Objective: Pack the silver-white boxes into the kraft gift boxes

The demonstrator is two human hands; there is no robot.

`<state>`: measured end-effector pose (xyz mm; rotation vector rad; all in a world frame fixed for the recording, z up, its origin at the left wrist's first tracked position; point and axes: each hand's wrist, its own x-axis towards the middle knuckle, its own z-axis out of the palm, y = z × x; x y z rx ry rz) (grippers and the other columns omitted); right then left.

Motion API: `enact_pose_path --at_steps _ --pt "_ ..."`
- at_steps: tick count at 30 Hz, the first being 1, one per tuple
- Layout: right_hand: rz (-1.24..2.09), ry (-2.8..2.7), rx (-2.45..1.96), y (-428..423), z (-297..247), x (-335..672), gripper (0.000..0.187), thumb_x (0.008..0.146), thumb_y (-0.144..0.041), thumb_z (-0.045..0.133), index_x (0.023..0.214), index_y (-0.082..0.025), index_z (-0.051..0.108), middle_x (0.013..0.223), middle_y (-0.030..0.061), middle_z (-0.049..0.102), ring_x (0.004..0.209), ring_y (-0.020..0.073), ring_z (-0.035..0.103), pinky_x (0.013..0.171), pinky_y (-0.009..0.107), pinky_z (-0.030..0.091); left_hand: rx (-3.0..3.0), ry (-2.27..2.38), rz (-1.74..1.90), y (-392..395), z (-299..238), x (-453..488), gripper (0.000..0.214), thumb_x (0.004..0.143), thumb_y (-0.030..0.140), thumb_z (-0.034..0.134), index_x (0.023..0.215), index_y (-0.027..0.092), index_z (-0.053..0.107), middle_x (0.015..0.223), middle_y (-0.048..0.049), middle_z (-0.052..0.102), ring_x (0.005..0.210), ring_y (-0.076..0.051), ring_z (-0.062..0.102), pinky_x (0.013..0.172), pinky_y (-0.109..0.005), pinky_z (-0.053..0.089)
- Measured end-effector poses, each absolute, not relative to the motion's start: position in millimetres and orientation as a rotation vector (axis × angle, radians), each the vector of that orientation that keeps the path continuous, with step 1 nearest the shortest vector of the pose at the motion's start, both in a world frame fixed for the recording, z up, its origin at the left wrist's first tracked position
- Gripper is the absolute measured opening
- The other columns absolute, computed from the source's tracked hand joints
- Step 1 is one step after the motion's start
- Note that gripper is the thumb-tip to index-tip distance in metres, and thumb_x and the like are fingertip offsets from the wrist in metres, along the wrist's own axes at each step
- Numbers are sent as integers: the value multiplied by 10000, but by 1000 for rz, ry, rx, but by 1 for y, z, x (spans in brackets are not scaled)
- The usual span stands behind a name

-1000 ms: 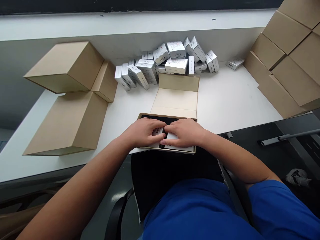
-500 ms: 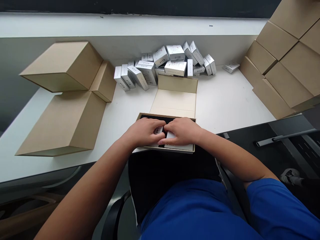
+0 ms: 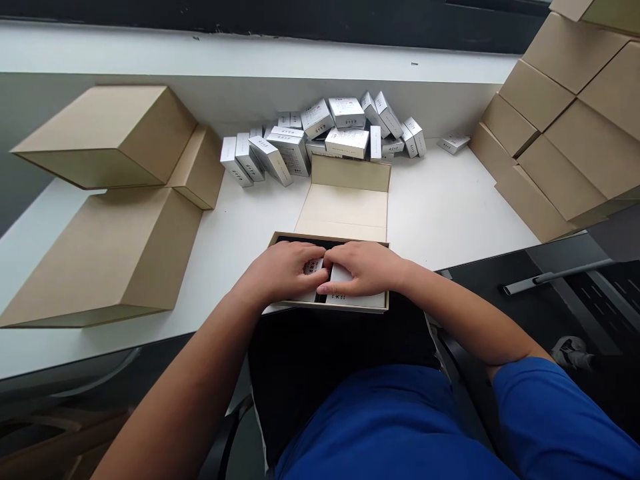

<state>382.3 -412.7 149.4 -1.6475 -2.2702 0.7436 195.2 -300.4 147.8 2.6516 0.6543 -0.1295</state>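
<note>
An open tan box (image 3: 388, 303) with a dark lining sits at the table's front edge, its lid (image 3: 347, 210) folded back away from me. Two small white boxes with dark print lie side by side inside it. My left hand (image 3: 285, 270) curls over the left white box (image 3: 313, 267), thumb and fingers bent around its inner end. Over the right white box (image 3: 357, 301) my right hand (image 3: 365, 267) is bent in the same way, thumb across its top. Fingertips of both hands meet near the gap between the boxes and are partly hidden.
Behind the lid, several small white boxes (image 3: 349, 142) lie in a loose heap against the back ledge. Large tan boxes (image 3: 105, 250) stand at left, and a tall stack of tan boxes (image 3: 565, 150) rises at right. One white box (image 3: 453, 143) lies beside that stack.
The whole view has shifted slightly. Both hands stay on the white boxes in the tan box; a little more of the gap between those boxes shows.
</note>
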Motion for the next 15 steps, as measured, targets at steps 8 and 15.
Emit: enact_pose_path --at_steps 8,15 --pt "531 -2113 -1366 -419 131 386 317 1056 -517 631 1141 -215 676 1179 88 763 1118 245 710 930 398 557 2617 647 -55 -298 144 193 370 896 556 517 915 224 678 926 -64 771 822 -273 674 692 -357 371" --pt "49 -1191 -1480 -384 104 475 249 1007 -467 601 1130 -258 655 1231 74 737 1211 251 679 1093 470 535 2596 702 -97 -299 146 195 416 858 562 561 1023 251 782 1000 -50 803 902 -285 710 766 -374 446"
